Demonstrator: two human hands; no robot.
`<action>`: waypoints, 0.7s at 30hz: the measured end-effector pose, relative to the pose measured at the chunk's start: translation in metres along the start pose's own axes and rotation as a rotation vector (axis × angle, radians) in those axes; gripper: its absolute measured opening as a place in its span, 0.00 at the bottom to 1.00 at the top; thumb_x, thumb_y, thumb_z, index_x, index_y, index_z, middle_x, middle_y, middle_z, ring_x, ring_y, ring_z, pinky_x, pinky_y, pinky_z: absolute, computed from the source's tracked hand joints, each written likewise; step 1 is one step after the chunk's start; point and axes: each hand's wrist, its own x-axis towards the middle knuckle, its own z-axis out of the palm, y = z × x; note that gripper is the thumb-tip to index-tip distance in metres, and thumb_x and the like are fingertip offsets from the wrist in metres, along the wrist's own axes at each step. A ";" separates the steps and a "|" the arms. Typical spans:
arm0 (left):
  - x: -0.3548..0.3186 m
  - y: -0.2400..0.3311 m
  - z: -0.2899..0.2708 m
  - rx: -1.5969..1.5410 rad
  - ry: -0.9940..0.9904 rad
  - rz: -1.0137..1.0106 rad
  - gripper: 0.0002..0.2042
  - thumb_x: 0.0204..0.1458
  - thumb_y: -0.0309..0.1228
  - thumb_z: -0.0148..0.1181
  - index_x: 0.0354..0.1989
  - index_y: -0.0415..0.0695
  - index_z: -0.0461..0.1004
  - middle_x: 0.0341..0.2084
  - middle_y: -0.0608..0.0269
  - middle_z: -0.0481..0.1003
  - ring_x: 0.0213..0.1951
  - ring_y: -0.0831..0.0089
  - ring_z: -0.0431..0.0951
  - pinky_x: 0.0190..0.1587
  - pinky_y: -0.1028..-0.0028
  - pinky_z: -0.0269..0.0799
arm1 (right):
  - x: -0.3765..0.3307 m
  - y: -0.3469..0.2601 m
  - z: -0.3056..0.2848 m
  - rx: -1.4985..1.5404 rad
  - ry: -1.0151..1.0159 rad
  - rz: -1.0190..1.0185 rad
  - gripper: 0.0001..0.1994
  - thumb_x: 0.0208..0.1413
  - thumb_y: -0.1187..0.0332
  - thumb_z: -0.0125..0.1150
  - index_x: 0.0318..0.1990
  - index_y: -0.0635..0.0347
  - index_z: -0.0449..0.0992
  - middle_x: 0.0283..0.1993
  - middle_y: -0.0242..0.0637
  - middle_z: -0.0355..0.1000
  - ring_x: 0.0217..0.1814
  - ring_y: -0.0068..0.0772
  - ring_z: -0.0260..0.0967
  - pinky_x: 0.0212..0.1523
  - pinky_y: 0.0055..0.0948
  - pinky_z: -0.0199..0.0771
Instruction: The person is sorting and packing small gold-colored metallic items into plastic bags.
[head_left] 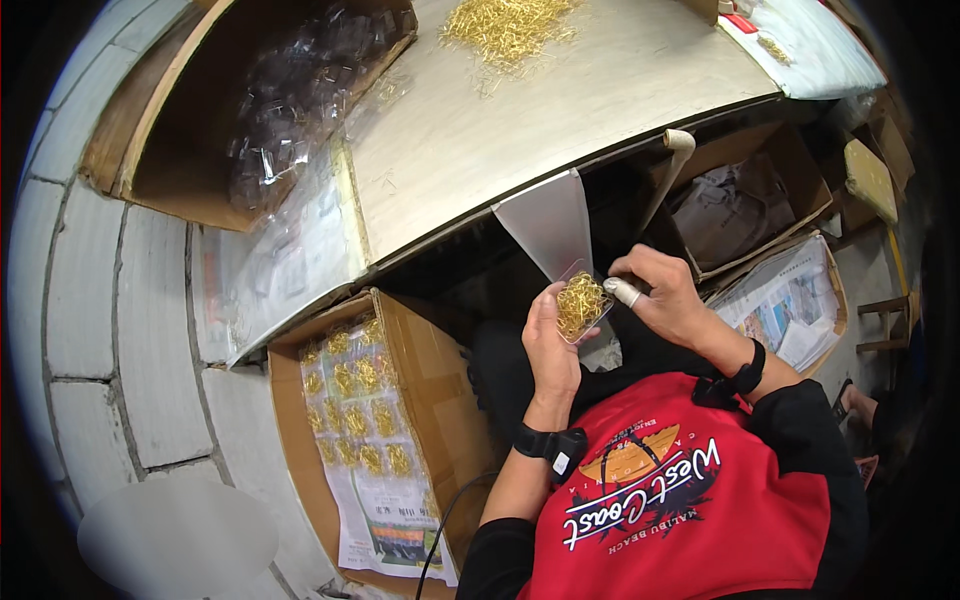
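Note:
My left hand (552, 345) is closed round a small clear plastic box (602, 322) and holds it tilted, low in front of the table edge. Thin gold wire pieces (580, 304), too small to name exactly, fill the box in a tangled heap. At the box's right rim is my right hand (662, 290), its fingers curled and a white wrap on one fingertip. Whatever those fingertips pinch, if anything, cannot be made out. A pale, tapering chute (552, 225) slopes down from the table edge to just behind the box.
On the table (440, 170) lies a gold pile (510, 30). A carton (180, 150) of clear plastic boxes stands at far left. Beside my left arm, another carton (420, 400) holds rows of gold-filled boxes (355, 400) on printed paper. Cartons with paper (735, 205) stand right; a pipe (672, 170) rises nearby.

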 end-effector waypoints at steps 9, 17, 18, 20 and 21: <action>-0.002 0.007 0.000 0.029 -0.014 0.044 0.18 0.62 0.40 0.42 0.50 0.38 0.65 0.42 0.56 0.74 0.38 0.71 0.78 0.27 0.75 0.80 | 0.000 0.005 0.010 -0.238 -0.057 -0.505 0.15 0.37 0.71 0.67 0.37 0.57 0.75 0.39 0.32 0.72 0.43 0.36 0.68 0.42 0.34 0.69; -0.003 0.009 -0.007 0.008 -0.009 0.035 0.18 0.62 0.40 0.42 0.50 0.37 0.65 0.42 0.55 0.73 0.38 0.72 0.78 0.28 0.75 0.80 | 0.001 0.001 0.008 -0.234 -0.196 -0.608 0.23 0.40 0.69 0.64 0.48 0.60 0.71 0.53 0.37 0.68 0.58 0.38 0.64 0.60 0.41 0.61; -0.001 0.008 -0.007 -0.001 -0.004 0.046 0.18 0.63 0.40 0.40 0.51 0.38 0.65 0.42 0.55 0.73 0.39 0.71 0.78 0.30 0.74 0.79 | 0.000 0.000 0.007 -0.234 -0.193 -0.608 0.23 0.40 0.69 0.64 0.48 0.60 0.71 0.53 0.37 0.68 0.58 0.38 0.64 0.60 0.41 0.61; -0.003 0.010 -0.006 -0.007 -0.001 0.059 0.19 0.63 0.40 0.38 0.52 0.38 0.65 0.43 0.55 0.73 0.40 0.70 0.77 0.33 0.73 0.79 | -0.004 0.001 0.007 -0.348 -0.421 -0.645 0.25 0.42 0.67 0.64 0.52 0.59 0.69 0.57 0.38 0.66 0.62 0.37 0.61 0.63 0.42 0.57; -0.006 0.013 -0.004 -0.013 -0.016 0.035 0.18 0.63 0.39 0.38 0.51 0.38 0.65 0.43 0.55 0.73 0.40 0.70 0.77 0.35 0.72 0.79 | -0.005 0.001 0.009 -0.267 -0.389 -0.624 0.24 0.45 0.67 0.63 0.52 0.60 0.69 0.59 0.38 0.65 0.62 0.37 0.61 0.64 0.43 0.55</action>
